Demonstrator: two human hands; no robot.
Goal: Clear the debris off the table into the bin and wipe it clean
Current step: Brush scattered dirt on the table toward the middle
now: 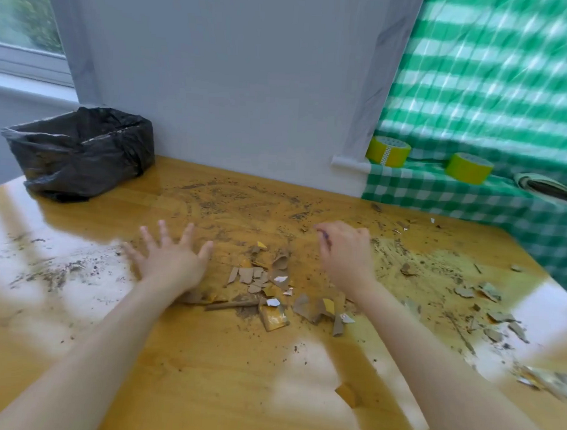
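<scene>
A glossy wooden table (223,368) is strewn with dirt and torn brown and yellow scraps. The main heap of scraps (272,289) lies between my two hands. More scraps (492,308) lie at the right. My left hand (169,258) lies flat on the table left of the heap, fingers spread. My right hand (345,250) is right of the heap with its fingers curled downward; whether it holds anything is hidden. A bin (80,150) lined with a black bag stands at the table's far left corner, open at the top.
A white wall (236,82) runs along the table's far edge. To the right, a surface under green checked cloth (471,197) carries two rolls of yellow tape (388,151) (468,167). Fine dirt (244,200) is smeared near the wall.
</scene>
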